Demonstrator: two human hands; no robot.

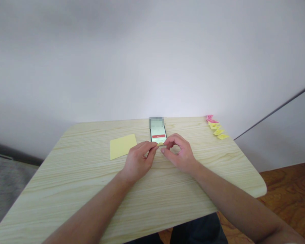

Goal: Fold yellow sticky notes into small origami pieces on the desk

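Observation:
My left hand pinches a small folded yellow paper between thumb and fingers. The paper is mostly hidden by the fingertips, and it shows in front of the lower end of a phone. At the paper's right end is my right hand, its fingers curved. The right index fingertip meets or nearly meets the paper, while the thumb stays a little below, with a small gap between them. A flat yellow sheet of paper lies to the left, just beyond my left hand.
Along the table's right edge sit folded yellow paper pieces and a pink folded paper. The phone's screen is lit, with a red bar on it. A pale wall stands behind the wooden table.

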